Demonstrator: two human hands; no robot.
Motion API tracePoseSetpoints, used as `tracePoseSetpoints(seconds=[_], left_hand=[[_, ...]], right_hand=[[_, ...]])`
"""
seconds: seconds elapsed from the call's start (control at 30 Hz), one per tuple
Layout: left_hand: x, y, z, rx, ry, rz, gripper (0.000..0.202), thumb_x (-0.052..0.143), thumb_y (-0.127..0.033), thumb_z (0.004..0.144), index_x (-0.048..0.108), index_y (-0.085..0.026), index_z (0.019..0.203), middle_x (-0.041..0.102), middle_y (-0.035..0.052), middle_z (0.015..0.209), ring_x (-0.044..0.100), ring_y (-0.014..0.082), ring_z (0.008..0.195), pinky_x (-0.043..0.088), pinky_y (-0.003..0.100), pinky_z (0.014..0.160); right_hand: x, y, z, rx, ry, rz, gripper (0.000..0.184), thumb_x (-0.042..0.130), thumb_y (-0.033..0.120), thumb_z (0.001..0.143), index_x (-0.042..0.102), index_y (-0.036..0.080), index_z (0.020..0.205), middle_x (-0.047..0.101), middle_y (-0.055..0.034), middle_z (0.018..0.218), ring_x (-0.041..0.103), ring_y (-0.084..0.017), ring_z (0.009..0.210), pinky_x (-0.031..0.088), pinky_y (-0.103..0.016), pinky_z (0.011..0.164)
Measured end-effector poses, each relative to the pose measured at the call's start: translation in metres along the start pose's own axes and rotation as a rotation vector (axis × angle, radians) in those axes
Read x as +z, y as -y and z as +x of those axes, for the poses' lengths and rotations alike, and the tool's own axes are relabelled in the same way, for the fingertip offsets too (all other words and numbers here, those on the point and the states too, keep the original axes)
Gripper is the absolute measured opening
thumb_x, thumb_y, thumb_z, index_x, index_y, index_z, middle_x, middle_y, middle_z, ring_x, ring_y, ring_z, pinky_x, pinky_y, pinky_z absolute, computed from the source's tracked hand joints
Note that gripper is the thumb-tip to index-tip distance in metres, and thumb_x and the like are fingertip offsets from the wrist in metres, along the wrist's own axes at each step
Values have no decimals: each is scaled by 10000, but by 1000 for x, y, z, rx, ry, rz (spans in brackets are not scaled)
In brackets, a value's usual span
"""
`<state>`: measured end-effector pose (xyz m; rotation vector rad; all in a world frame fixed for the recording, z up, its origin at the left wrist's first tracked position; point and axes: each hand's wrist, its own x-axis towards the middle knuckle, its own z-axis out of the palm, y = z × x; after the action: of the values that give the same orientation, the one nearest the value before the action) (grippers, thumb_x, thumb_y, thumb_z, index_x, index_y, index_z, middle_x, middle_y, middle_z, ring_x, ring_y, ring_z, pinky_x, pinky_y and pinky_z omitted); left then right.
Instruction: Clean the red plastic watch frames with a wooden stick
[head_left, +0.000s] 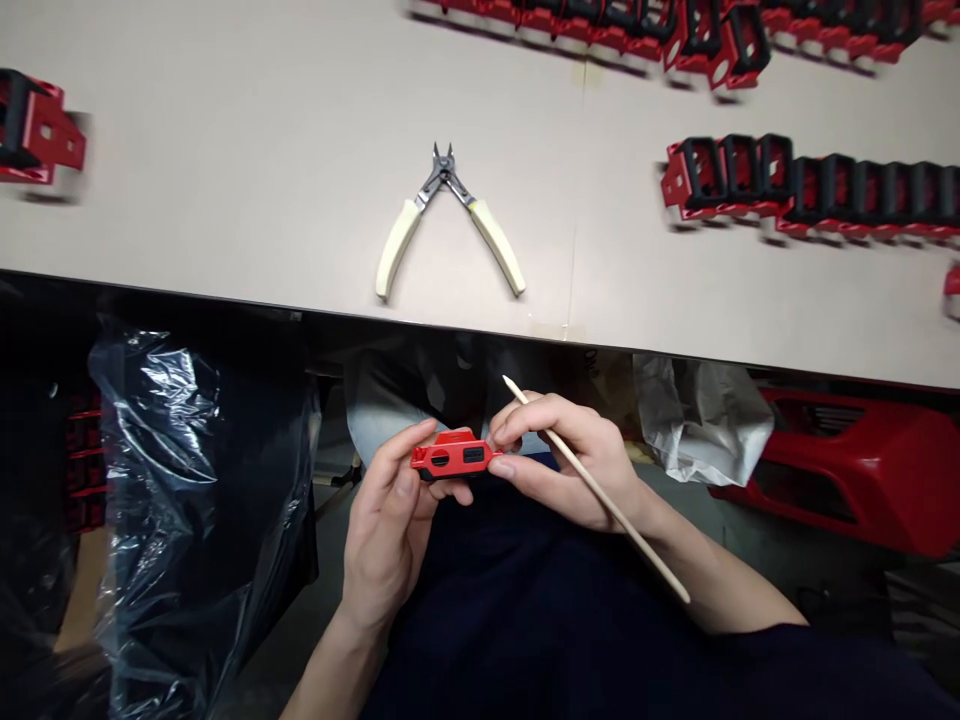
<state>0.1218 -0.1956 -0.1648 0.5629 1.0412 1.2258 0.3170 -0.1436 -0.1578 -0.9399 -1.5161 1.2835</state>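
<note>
A small red plastic part (453, 458) with black inserts is in front of my body, just below the table edge. My left hand (390, 510) is closed on its left end, thumb in front and fingers behind. My right hand (574, 455) is closed too, its thumb and fingertips at the part's right end. A thin pointed wooden stick (600, 490) lies tucked across the right hand, its tip pointing up and left and its long end over the wrist. My fingers partly cover both ends of the red part.
Cutting pliers (445, 180) with cream handles lie spread on the table (262, 180). Rows of red and black parts (825, 190) stand at the right and back, another (37, 130) at far left. Below are a clear plastic bag (180, 480) and a large red moulding (885, 470).
</note>
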Motion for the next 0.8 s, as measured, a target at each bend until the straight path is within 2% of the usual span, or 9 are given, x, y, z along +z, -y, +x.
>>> tracePoseSetpoints(seconds=[0.1,0.27,0.43,0.6,0.8], left_hand=[[2,-1,-1,2,15,1,272,722,-431,1028,832,-290,1234,861,90,1095,786,171,746,669,296,718],[9,-1,0,10,-48,6,259,757,-442,1000,854,-265,1163,861,87,1054,789,180,730,678,298,701],[11,-2,-1,17,-56,-4,248,771,-442,989,858,-266,1141,867,78,1042,828,209,831,673,269,724],[11,-3,-1,22,-35,1,237,739,-435,1015,853,-284,1158,867,86,1118,833,207,840,670,267,723],[10,-3,-1,6,-41,17,245,724,-430,1026,847,-265,1159,862,95,1033,815,202,790,676,304,736]], right_hand=[[-1,1,0,-74,-3,-40,179,819,122,932,720,211,1051,777,-34,957,723,-156,830,627,-285,771],[-3,1,-1,-175,17,-88,235,811,158,952,692,203,1150,784,-85,1034,742,-212,917,638,-370,810],[-5,-3,-1,-297,26,-202,285,793,97,938,675,159,1190,786,-144,1083,758,-244,1008,645,-414,896],[-3,-5,-4,-270,-10,-198,307,763,70,946,675,199,1210,785,-113,1080,771,-235,995,675,-408,850],[-1,-4,-3,-244,-27,-190,284,781,96,945,671,209,1182,795,-111,1083,779,-228,983,685,-389,833]])
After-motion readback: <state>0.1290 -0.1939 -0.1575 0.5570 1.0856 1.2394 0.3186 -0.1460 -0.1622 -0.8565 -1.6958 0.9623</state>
